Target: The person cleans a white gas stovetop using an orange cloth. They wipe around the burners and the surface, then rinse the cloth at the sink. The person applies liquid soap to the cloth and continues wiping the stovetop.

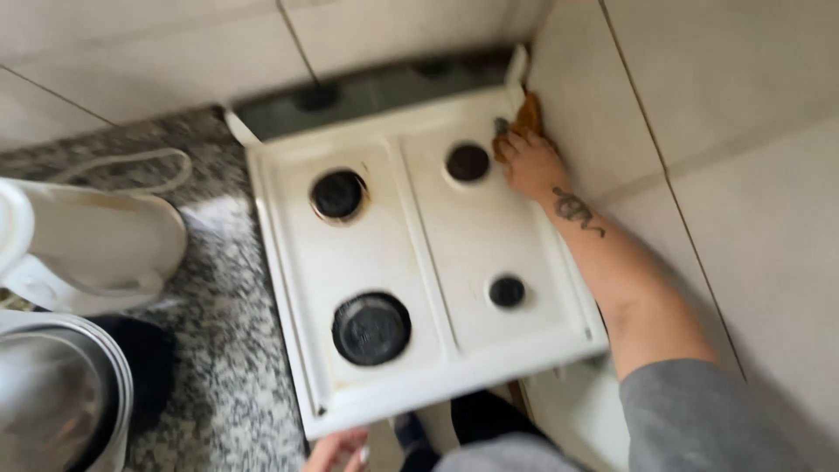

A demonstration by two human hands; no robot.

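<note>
White wall tiles frame a white stove top (419, 262) with four burners; the right hand (529, 162) presses a brown cloth (528, 114) into its far right corner, while the left hand (336, 450) grips the near edge.

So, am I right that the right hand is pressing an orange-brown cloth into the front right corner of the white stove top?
Not quite: the head view shows the right hand pressing the orange-brown cloth into the back right corner of the white stove top, against the tiled wall, not the front one.
</note>
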